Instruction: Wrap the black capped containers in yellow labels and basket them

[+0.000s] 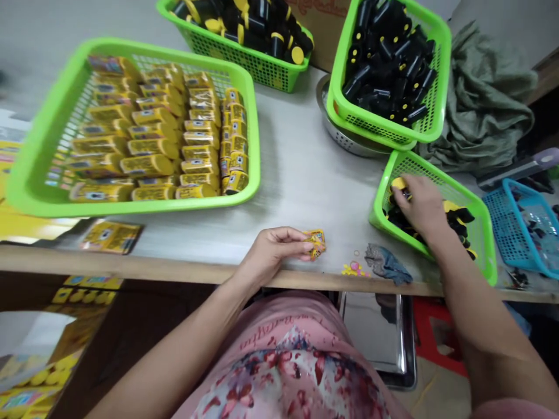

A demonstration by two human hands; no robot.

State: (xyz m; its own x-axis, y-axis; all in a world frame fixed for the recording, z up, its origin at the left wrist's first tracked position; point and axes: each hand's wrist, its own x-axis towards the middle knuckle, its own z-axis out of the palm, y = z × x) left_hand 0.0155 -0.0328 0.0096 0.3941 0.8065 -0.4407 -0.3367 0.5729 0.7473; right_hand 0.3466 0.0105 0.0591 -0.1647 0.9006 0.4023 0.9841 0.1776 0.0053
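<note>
My left hand [286, 247] is closed near the table's front edge, pinching a small yellow printed label [318, 243] between thumb and fingers. Over on the right, my right hand [421, 203] reaches into a small green basket [484, 256] of black pieces with yellow caps. Its fingertips are closed about one yellow-capped black piece [398, 184] at the basket's left end; the lower part of that piece is hidden. Between my hands lie tiny yellow and pink bits [354, 268] and a crumpled grey-blue cloth [388, 263].
At left, a large green basket [131, 206] holds rows of yellow-wrapped cylinders. Two more green baskets, one at the back [244, 64] and one at back right [430, 131], hold black tubes. A blue basket [509, 227] stands far right, with grey-green fabric [489, 99] behind.
</note>
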